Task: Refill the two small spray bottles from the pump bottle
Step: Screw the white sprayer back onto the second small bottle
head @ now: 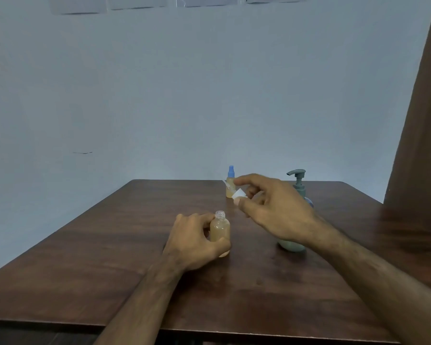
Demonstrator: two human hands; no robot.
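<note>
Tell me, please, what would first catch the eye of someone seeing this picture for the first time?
Probably the two hands over the middle of the dark wooden table: the left hand grips an uncapped spray bottle of amber liquid, while the right hand pinches its white spray top just above. Behind them stand a blue-capped spray bottle and, partly hidden by the right hand, a grey pump bottle.

Two spray bottles, one pump bottle.
</note>
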